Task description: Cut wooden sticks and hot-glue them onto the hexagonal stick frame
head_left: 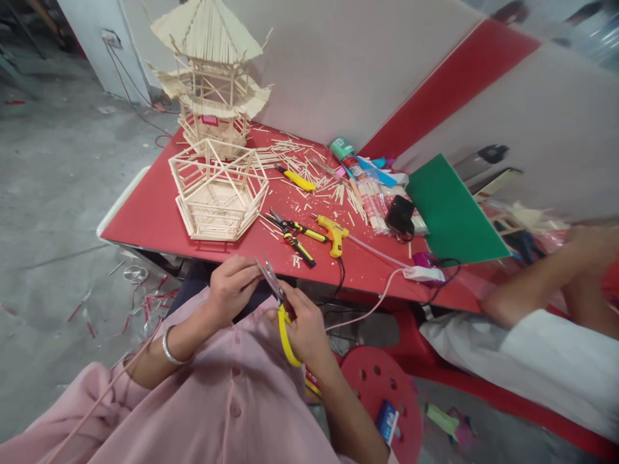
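Note:
Yellow-handled scissors (285, 328) are in my right hand (304, 325), their metal blades pointing up and left, slightly apart. My left hand (232, 287), with a bangle on the wrist, has its fingers pinched together beside the blade tips; what it holds is too small to name. Both hands are above my lap at the front edge of the red table (145, 212). Beyond them stands an open six-sided stick frame (220, 193). Behind it rises a tiered stick pagoda (213, 77).
Pliers (293, 238), a yellow glue gun (333, 233), a yellow cutter (297, 179) and loose sticks (285, 154) lie on the table. A green board (454, 212) leans at the right. Another person's arm (546, 277) rests there. A red stool (382, 393) stands below.

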Demonstrator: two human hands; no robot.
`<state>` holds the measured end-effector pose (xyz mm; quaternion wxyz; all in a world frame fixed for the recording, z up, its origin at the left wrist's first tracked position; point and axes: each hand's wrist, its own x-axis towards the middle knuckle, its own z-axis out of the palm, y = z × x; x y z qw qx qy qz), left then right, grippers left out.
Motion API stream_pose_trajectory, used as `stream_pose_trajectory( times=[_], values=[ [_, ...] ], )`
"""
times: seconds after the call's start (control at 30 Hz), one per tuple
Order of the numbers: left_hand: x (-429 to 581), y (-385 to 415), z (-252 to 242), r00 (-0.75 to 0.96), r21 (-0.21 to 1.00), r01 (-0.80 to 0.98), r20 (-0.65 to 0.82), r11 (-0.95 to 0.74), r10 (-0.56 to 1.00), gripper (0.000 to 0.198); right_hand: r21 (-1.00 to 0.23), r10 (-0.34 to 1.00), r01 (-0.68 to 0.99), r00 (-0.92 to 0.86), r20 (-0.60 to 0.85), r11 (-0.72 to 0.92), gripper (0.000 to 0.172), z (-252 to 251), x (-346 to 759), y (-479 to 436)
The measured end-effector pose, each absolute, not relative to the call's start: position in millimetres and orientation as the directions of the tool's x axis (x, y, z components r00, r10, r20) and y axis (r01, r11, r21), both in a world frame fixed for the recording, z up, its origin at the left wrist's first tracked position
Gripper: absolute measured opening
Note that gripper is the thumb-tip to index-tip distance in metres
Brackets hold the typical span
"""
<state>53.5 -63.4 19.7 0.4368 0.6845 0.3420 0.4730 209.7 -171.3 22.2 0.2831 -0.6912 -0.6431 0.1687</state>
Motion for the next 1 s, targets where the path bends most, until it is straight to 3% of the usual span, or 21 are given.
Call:
stream_pose_trajectory(
  times=[0.4, 0.83, 1.0],
  values=[
    [52, -70, 15, 0.35, 0.904, 0.073, 0.372, -0.421, 0.86, 0.013, -0.694, 0.971, 0.718, 0.196, 0.136, -0.048, 0.039, -6, 202, -185],
    [47, -67, 9, 0.319, 0.968, 0.008, 0.235, -0.25, 0.918, 0.008, -0.537, 0.982, 0.843, 0.122, 0.143, -0.027, 0.048, 5, 203, -181],
    [44, -63, 10, 0.344, 0.959, 0.026, 0.258, -0.283, 0.903, 0.004, -0.562, 0.985, 0.827, 0.115, 0.129, -0.023, 0.046, 8, 203, -179]
  ],
)
